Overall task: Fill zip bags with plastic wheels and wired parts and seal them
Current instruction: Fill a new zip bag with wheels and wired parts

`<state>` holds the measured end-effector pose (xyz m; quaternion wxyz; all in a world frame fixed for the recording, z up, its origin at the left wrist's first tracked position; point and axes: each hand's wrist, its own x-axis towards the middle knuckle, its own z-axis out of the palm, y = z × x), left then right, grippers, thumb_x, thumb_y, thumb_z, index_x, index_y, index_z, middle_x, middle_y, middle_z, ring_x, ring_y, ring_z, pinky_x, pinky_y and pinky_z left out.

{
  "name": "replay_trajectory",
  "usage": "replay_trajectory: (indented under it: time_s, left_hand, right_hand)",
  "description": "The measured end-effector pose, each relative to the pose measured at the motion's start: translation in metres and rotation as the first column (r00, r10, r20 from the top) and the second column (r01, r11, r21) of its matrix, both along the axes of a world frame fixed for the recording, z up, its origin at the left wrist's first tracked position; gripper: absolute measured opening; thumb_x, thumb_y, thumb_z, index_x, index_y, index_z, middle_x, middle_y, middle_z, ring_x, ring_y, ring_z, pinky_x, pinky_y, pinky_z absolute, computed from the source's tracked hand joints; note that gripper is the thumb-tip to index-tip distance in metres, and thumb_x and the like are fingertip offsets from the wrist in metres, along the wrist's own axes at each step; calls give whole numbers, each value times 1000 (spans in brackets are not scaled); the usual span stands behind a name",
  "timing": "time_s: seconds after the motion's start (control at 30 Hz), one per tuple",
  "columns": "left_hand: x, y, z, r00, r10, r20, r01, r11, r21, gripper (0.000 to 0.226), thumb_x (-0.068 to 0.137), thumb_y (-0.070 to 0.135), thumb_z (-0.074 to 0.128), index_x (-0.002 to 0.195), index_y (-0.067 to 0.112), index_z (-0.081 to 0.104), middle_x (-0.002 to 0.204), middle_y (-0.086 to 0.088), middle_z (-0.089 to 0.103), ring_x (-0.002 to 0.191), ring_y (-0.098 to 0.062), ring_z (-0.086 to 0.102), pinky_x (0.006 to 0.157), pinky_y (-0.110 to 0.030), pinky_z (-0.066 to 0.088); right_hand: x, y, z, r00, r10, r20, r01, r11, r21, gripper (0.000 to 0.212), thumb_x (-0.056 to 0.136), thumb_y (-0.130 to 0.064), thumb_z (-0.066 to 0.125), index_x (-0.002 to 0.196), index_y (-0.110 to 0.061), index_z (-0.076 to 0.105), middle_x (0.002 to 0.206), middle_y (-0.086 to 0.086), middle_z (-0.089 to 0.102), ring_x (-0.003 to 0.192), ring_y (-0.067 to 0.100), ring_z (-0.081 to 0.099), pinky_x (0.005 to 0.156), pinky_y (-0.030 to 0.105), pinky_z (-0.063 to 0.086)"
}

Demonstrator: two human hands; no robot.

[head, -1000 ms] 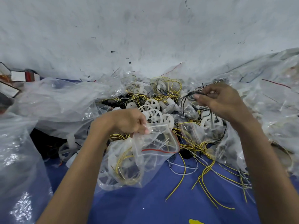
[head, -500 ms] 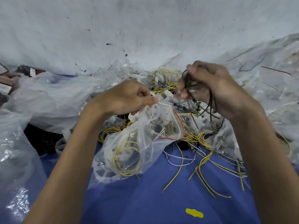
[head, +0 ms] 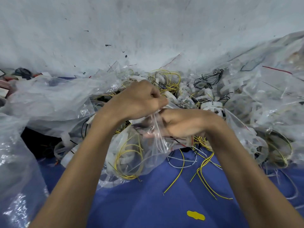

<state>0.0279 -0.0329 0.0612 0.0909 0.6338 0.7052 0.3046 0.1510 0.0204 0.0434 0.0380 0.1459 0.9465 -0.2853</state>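
Above the near middle of the blue counter (head: 148, 203), a clear zip bag (head: 131, 162) hung open-mouthed between both hands, its bottom resting on the counter. Inside lay coils of yellow wire (head: 122, 150) and white plastic wheels (head: 113, 163), pale shapes behind crinkled film. The left hand (head: 139, 101) pinched the bag's upper rim in curled fingers. The right hand (head: 184, 124) reached into the mouth, its fingers blurred behind the plastic; whether they held anything could not be told. Farther off, a heap of loose wheels (head: 212, 106) and tangled wires lay against the wall (head: 148, 30), with large clear bags (head: 54, 99) to the left.
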Motion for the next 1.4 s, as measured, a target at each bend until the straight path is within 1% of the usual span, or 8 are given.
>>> replay_trajectory:
  time_s: [0.1, 0.23, 0.4, 0.57, 0.67, 0.93, 1.13, 1.4]
  left_hand:
    - [-2, -1, 1, 999, 13, -37, -12, 1000, 16, 29, 88, 31, 60, 72, 9, 69, 41, 7, 45, 39, 0, 42, 39, -11, 29]
    - [-7, -4, 3, 1000, -2, -27, 2, 1000, 1, 29, 89, 32, 59, 78, 8, 71, 50, 8, 49, 40, 1, 44, 43, -14, 32]
    - [-8, -7, 5, 1000, 1, -18, -1, 1000, 4, 27, 90, 31, 58, 79, 11, 71, 43, 10, 50, 39, 5, 44, 49, -20, 35]
    - [-14, -9, 5, 1000, 31, -1, -31, 999, -22, 25, 90, 32, 59, 76, 14, 71, 50, 9, 50, 44, -1, 46, 54, -23, 36]
    - [-23, -11, 5, 998, 66, 9, -65, 998, -9, 23, 89, 32, 60, 78, 16, 72, 51, 11, 54, 49, -2, 47, 55, -24, 35]
    - [-39, -16, 8, 988, 137, 73, -141, 989, 54, 23, 84, 38, 64, 71, 21, 71, 70, 5, 64, 64, -9, 52, 65, -27, 39]
    - [-35, -15, 6, 988, 143, 51, -146, 988, 59, 21, 86, 34, 63, 71, 21, 70, 67, 6, 62, 61, -12, 54, 60, -23, 37]
    - [-28, -9, 3, 997, 73, 25, -73, 997, 7, 22, 88, 33, 62, 72, 19, 66, 48, 14, 46, 50, -2, 42, 54, -24, 32]
  right_hand:
    - [-5, 1, -8, 994, -42, 96, 32, 994, 104, 29, 93, -21, 56, 120, -10, 56, 110, 0, 63, 104, 17, 57, 93, 22, 43]
    - [-4, -5, -5, 966, -92, 241, 10, 948, 319, 22, 93, -15, 49, 73, -9, 41, 63, 0, 40, 57, 19, 41, 41, 11, 35]
    - [-15, -16, -7, 1000, -15, -10, 16, 991, 136, 16, 86, -17, 62, 94, -3, 65, 96, 12, 66, 92, 15, 61, 84, 29, 48]
    - [-3, -14, -6, 987, 91, 135, -101, 993, 67, 12, 92, -18, 52, 80, -20, 56, 98, -5, 57, 81, 9, 54, 69, -2, 37]
    - [-10, -7, -6, 994, 112, 18, -113, 968, 223, 29, 96, -21, 47, 118, -9, 62, 122, 4, 62, 105, 13, 58, 95, 23, 41]
    - [36, 46, 20, 713, -330, -618, 296, 941, -161, 10, 87, -20, 63, 86, -28, 68, 79, -9, 73, 64, 3, 65, 54, 12, 44]
    - [28, 97, -56, 741, -671, -6, 611, 671, 420, 28, 83, -24, 67, 105, -6, 64, 110, 10, 60, 93, 24, 57, 83, 31, 48]
    - [19, 94, -77, 682, -727, -81, 638, 538, 551, 28, 92, -18, 53, 117, -7, 52, 129, 13, 44, 114, 35, 51, 88, 42, 44]
